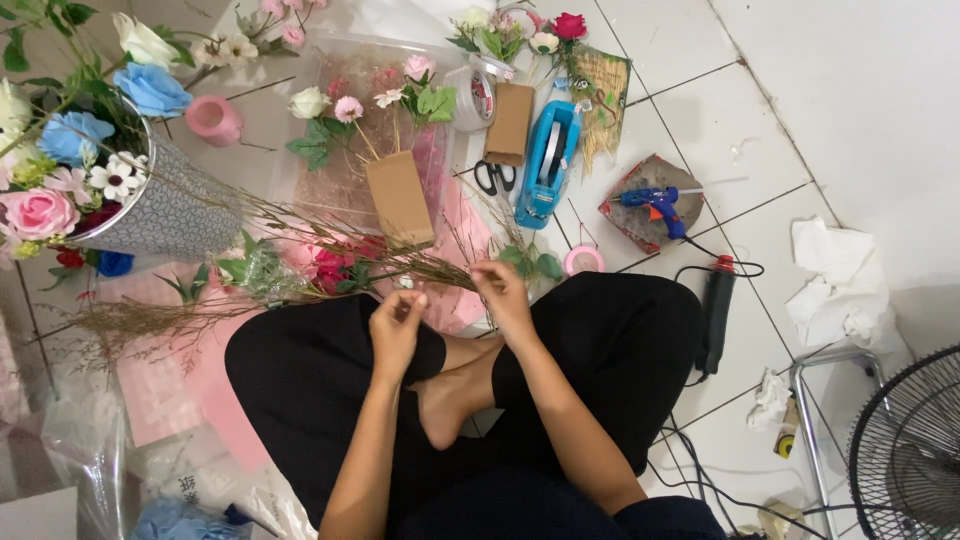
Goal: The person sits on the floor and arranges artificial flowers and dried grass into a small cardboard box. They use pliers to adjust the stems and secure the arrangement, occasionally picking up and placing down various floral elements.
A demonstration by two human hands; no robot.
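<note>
Seated cross-legged on the white tiled floor [720, 120], the left hand [397, 322] and right hand [500, 290] pinch fingertips together on a thin dried grass sprig [300, 262] lying across pink wrapping paper [455, 240], in front of the knees.

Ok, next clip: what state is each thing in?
Left hand: fingers pinched together; what they grip is too small to tell.
Right hand: pinching dried grass stems.
Bouquet in grey wrap: lying tilted.
Blue glue gun: resting on a pad, corded.
Scissors: closed, lying flat.
Fan: standing.

White tiled floor [850, 110] carries scissors [496, 177], blue tape dispenser [548, 165], crumpled tissue [843, 283]
</note>
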